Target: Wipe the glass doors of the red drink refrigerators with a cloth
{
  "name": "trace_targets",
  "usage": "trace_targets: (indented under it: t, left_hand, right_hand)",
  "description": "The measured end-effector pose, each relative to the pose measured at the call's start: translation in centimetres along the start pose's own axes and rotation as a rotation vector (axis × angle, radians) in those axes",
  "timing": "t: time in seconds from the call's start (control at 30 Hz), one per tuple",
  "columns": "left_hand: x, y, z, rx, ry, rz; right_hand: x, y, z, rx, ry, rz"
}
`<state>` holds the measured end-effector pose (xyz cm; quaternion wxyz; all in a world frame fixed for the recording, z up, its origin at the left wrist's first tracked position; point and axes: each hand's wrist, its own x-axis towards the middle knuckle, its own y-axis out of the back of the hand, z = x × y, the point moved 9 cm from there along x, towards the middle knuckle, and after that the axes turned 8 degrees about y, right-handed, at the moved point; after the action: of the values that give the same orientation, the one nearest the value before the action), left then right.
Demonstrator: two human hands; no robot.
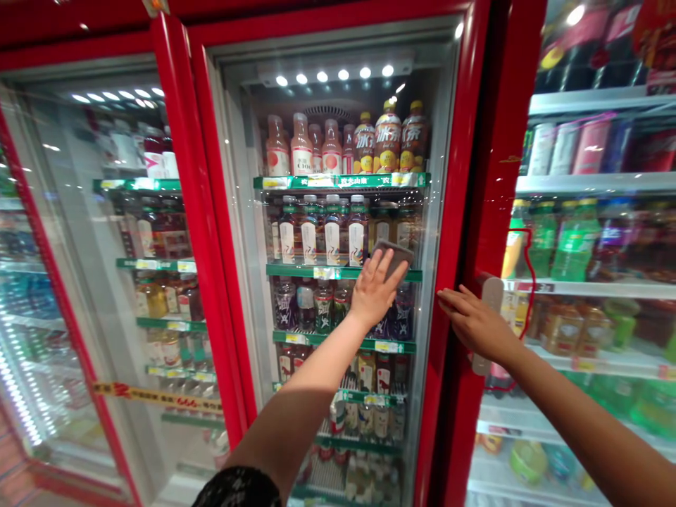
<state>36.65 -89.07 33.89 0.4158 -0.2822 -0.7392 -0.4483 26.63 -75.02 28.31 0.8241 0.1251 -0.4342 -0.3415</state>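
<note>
A folded grey cloth [397, 259] lies flat against the glass door [338, 211] of the middle fridge, under the spread fingers of my left hand [374, 287]. The palm faces the glass and the cloth sticks out past the fingertips. My right hand [478, 322] rests at the red door frame [448, 232] on the right, its fingers stretched out and fingertips on the frame's edge, beside a pale door handle [491, 317]. Nothing shows in the right hand.
Behind the glass are shelves of bottles [332, 232]. Another red-framed fridge [190, 211] stands to the left, with a yellow strip [158, 399] across its glass. On the right, a fridge shows cans [594, 144] and green bottles [575, 239].
</note>
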Motion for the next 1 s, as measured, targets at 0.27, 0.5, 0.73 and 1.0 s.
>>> trace_targets:
  t: [0.27, 0.5, 0.73, 1.0]
  left_hand:
    - [-3.5, -1.9, 3.8, -0.006, -0.259, 0.045]
    - [1.6, -1.7, 5.4, -0.047, -0.108, 0.118]
    - [-5.3, -3.9, 9.1, -0.012, -0.306, 0.169]
    - [0.6, -4.0, 9.4, -0.071, -0.117, 0.085]
  right_hand:
    - [-1.1, 0.0, -0.8, 0.018, -0.040, -0.051]
    - [-1.3, 1.7, -0.7, -0.013, -0.040, 0.039]
    - [-1.6, 4.0, -1.1, -0.021, -0.027, 0.072]
    - [-0.8, 5.6, -1.1, -0.074, -0.023, 0.140]
